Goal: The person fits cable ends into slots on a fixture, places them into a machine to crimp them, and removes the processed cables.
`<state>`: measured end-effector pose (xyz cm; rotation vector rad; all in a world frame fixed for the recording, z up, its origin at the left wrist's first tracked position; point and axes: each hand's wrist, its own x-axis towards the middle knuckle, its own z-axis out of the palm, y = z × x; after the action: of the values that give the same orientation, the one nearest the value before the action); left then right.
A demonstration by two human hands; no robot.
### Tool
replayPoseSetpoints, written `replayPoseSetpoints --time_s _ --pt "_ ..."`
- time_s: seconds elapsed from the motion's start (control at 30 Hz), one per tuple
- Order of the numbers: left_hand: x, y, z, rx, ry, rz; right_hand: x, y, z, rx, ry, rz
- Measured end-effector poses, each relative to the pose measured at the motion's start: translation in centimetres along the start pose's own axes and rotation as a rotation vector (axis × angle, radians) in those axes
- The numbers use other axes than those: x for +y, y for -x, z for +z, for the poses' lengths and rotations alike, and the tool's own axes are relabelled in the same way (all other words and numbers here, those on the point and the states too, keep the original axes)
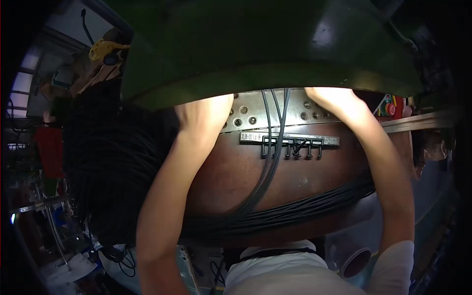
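Both forearms reach forward beneath a dark green machine housing (265,73). Of my left hand (209,110), only the back and wrist show, at the left of a metal plate with round holes (243,112). My right hand (339,101) is at the plate's right side, its fingers likewise hidden by the housing. Between the hands, a few black cables (281,123) run from the plate down over the brown table. A metal bar with stamped marks (248,137) lies in front of the plate, and a black moulded piece with several short prongs (309,142) rests against it.
A thick bundle of black cables (314,202) lies along the table's near edge. More cables (113,157) hang in a large mass at the left. A red button (390,109) is at the right, beside flat pale strips (418,122). A round bin (355,260) stands below.
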<state>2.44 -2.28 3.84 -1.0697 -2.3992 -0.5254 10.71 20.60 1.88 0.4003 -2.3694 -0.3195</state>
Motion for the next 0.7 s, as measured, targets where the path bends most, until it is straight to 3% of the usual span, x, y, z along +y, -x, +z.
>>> replayPoseSetpoints --time_s 0.03,0.13,0.17,0.2,0.3,0.33,0.47,0.57,0.6,0.7 --pt "0.4 0.0 0.0 0.073 -0.195 0.114 -0.2 -0.2 -0.1 0.040 0.040 -0.059" --pt "-1.6 -0.6 3.4 0.251 0.032 0.417 -0.2 -0.3 -0.8 -0.103 -0.120 0.054" --pt "-1.9 -0.5 3.8 0.267 0.186 0.343 -0.2 -0.3 -1.1 -0.153 -0.133 0.090" --pt "-1.8 -0.4 4.0 0.231 0.140 0.345 -0.7 -1.1 -2.0 -0.342 -0.115 0.187" --pt "-1.0 0.1 4.3 0.205 0.007 0.350 -0.3 -0.2 -0.3 -0.160 -0.196 0.149" --pt "-1.6 0.3 5.1 0.217 0.053 0.374 0.0 0.1 0.9 0.060 -0.023 -0.044" --pt "-1.7 0.2 5.4 0.141 0.029 0.345 0.8 0.7 1.7 -0.092 -0.172 0.034" --pt "-1.3 -0.3 5.1 0.240 -0.036 0.361 1.0 0.7 1.8 -0.126 -0.207 0.237" --pt "-1.1 -0.3 4.7 0.058 0.070 0.223 1.1 0.4 1.4 -0.112 -0.333 0.245" --pt "-0.9 -0.3 5.1 0.108 0.049 0.169 1.8 0.4 0.7 -0.199 -0.448 0.189"
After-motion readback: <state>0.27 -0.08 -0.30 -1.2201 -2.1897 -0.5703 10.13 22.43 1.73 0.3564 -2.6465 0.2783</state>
